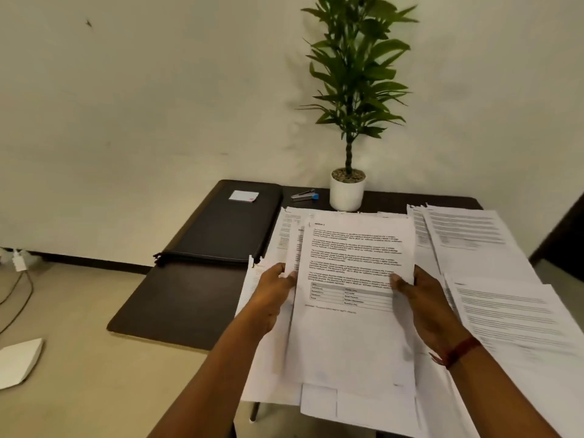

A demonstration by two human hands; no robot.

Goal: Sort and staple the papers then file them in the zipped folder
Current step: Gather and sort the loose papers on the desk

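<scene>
Dark table (177, 305) by pale wall. Probably sorting step: paper stack (354, 336) before plant pot (346, 194), clamped at its sides by left hand (271, 295) and right hand (423, 305). Next: squaring, then stapler (305, 195) left of pot.

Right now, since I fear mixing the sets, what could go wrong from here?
1. The left hand and right hand grip the held sheaf only by its side edges; its sheets look fanned, so one may slip into the loose piles and mix.
2. The near sheets seem to overhang the table and could slide off.
3. Reaching for the stapler may nudge the plant pot beside it.
</scene>
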